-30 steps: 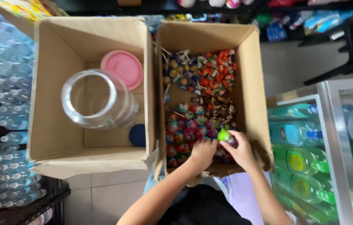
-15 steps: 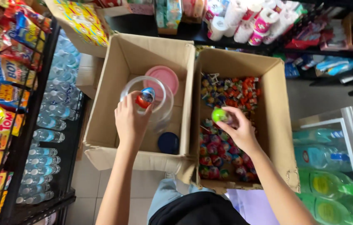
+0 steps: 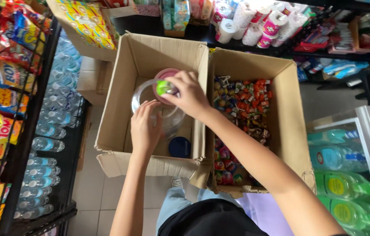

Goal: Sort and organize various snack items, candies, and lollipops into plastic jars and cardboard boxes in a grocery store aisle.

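Right hand (image 3: 189, 94) has swung left from the sweets box (image 3: 287, 126), fingers clamped on a green sweet (image 3: 164, 87) right over the jar (image 3: 156, 109) mouth. Left hand (image 3: 144, 129), red sweet gone, fingers apart, steadies the jar's near rim.

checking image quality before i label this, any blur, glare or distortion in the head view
Head view: even daylight with soft shadows; the right hand holding the green candy is slightly motion-softened; the clear jar shows faint reflections, so its rim is hard to trace; the left hand on it is sharp; wide-lens bending tilts the shelves at the edges.
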